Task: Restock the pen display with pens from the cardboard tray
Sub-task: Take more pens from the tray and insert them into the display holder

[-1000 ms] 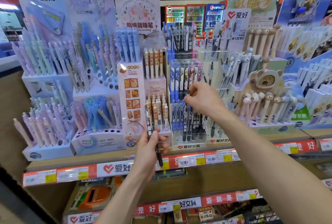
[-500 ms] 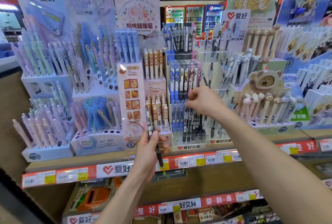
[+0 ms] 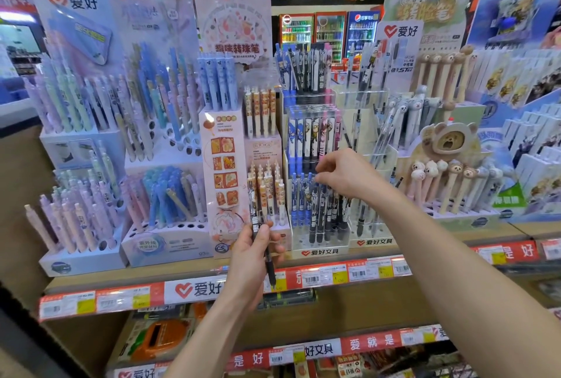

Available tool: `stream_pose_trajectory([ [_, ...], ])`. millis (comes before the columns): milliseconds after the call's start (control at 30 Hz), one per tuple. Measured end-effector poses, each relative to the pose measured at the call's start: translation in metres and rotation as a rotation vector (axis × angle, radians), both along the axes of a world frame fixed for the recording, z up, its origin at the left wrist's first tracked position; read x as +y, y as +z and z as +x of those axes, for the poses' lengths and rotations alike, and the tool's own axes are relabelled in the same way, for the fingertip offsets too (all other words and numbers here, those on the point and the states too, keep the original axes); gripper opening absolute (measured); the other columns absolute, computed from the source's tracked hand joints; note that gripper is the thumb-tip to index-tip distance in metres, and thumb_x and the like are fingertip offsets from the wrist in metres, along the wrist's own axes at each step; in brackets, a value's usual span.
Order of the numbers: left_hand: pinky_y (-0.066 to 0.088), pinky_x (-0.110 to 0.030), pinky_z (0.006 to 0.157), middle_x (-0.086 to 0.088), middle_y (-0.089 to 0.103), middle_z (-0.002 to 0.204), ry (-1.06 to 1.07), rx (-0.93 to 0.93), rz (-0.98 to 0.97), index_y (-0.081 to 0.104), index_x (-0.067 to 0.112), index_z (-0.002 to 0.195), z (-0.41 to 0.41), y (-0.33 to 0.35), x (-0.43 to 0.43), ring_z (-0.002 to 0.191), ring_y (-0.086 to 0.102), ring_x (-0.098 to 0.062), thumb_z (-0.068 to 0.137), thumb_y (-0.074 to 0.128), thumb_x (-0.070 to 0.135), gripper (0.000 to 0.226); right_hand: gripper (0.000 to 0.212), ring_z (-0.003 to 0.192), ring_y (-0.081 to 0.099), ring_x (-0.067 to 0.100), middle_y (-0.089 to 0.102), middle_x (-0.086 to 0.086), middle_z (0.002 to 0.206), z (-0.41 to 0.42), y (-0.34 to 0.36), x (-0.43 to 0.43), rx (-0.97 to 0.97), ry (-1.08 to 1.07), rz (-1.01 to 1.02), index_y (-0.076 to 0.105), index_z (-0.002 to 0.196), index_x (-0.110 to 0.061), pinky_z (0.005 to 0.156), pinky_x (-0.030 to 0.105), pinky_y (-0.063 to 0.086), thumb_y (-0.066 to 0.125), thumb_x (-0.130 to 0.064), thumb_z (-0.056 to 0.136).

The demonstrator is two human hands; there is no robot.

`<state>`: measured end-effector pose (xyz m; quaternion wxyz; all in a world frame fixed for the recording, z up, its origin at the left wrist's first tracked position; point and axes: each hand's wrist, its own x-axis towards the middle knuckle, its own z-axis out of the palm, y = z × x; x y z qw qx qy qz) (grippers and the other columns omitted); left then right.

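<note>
While the left hand [image 3: 250,259] acts as the supply, it grips spare dark pens [image 3: 270,271] upright, tips down, close to the stand so the next is ready. The right hand [image 3: 346,175] pinches the top of one pen [image 3: 316,204] in the lower row of the clear pen display [image 3: 318,252], probably seating it in its slot. The cardboard tray is out of view.

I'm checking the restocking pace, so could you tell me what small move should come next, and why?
Probably the right hand should seat the pen it pinches in the lower row of the clear display, then let go: the left hand holds another dark pen ready.
</note>
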<state>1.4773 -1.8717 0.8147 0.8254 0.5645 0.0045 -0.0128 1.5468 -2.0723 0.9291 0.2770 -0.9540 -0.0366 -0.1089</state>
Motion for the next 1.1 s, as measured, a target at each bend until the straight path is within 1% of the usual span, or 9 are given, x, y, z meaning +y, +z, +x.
stream_pose_trajectory([
  [100,0.051,-0.035,0.07,0.004,0.06,0.068,-0.002,-0.003,0.009,0.067,0.018,0.113,0.001,0.008,-0.002,0.067,0.056,-0.013,0.103,0.051,0.021,0.019,0.022,0.082,0.065,0.009,0.067,-0.008,0.099,-0.002,0.001,-0.001,-0.072,-0.025,0.048,0.07,0.113,-0.018,0.078,0.028,0.054,0.068,-0.027,0.093],
  [267,0.052,-0.035,0.073,0.006,0.06,0.068,-0.019,-0.039,-0.002,0.069,0.015,0.113,0.007,0.021,-0.007,0.069,0.055,-0.012,0.101,0.056,0.017,0.018,0.018,0.083,0.062,0.004,0.066,-0.012,0.09,-0.009,0.007,0.006,-0.122,0.026,0.068,0.073,0.106,-0.021,0.075,0.024,0.051,0.07,-0.03,0.091],
  [433,0.05,-0.035,0.071,0.004,0.061,0.069,-0.029,-0.037,0.005,0.068,0.013,0.117,0.007,0.019,-0.014,0.07,0.055,-0.015,0.101,0.056,0.017,0.02,0.02,0.081,0.067,0.008,0.074,-0.008,0.089,-0.004,-0.003,0.021,-0.051,0.046,-0.075,0.077,0.098,-0.022,0.078,0.031,0.057,0.074,-0.038,0.086],
  [533,0.05,-0.035,0.073,0.006,0.062,0.068,-0.039,-0.029,-0.003,0.069,0.015,0.115,0.005,0.018,-0.014,0.07,0.056,-0.014,0.102,0.055,0.016,0.019,0.013,0.071,0.064,0.006,0.074,-0.007,0.083,0.0,-0.008,0.023,-0.085,-0.018,-0.11,0.078,0.092,-0.022,0.069,0.029,0.055,0.067,-0.028,0.09],
  [733,0.051,-0.042,0.081,0.004,0.062,0.066,-0.022,-0.01,0.005,0.071,0.018,0.111,0.004,0.015,-0.011,0.069,0.058,-0.013,0.102,0.055,0.017,0.019,0.017,0.057,0.062,0.006,0.07,-0.009,0.076,0.008,0.001,0.016,-0.112,-0.113,-0.121,0.078,0.094,-0.019,0.068,0.031,0.059,0.062,-0.017,0.093],
  [900,0.049,-0.044,0.082,0.006,0.062,0.065,-0.028,-0.007,-0.021,0.07,0.014,0.111,0.004,0.013,-0.012,0.072,0.055,-0.015,0.101,0.054,0.014,0.018,0.01,0.079,0.07,0.016,0.076,-0.006,0.096,0.01,-0.004,0.007,-0.074,-0.131,-0.158,0.077,0.085,-0.022,0.079,0.036,0.06,0.069,-0.02,0.091],
  [967,0.049,-0.043,0.082,0.008,0.063,0.066,-0.024,-0.004,-0.021,0.07,0.014,0.111,0.004,0.012,-0.013,0.073,0.056,-0.015,0.101,0.055,0.014,0.018,0.011,0.077,0.069,0.015,0.076,-0.005,0.092,0.009,-0.003,0.004,-0.066,-0.128,-0.137,0.075,0.08,-0.022,0.081,0.036,0.059,0.071,-0.023,0.09],
  [1033,0.049,-0.042,0.081,0.007,0.063,0.068,-0.026,-0.003,-0.023,0.07,0.014,0.113,0.005,0.013,-0.014,0.072,0.056,-0.014,0.101,0.055,0.013,0.019,0.009,0.074,0.068,0.012,0.074,-0.006,0.081,0.009,-0.003,0.003,-0.045,-0.112,-0.123,0.075,0.085,-0.02,0.078,0.035,0.059,0.073,-0.027,0.089],
  [1100,0.05,-0.04,0.08,0.006,0.063,0.068,-0.026,0.001,-0.01,0.07,0.013,0.114,0.006,0.013,-0.015,0.072,0.057,-0.013,0.1,0.056,0.014,0.019,0.014,0.071,0.069,0.01,0.073,-0.006,0.084,0.008,-0.004,0.003,-0.044,-0.095,-0.107,0.074,0.098,-0.018,0.068,0.028,0.056,0.072,-0.029,0.09],
])
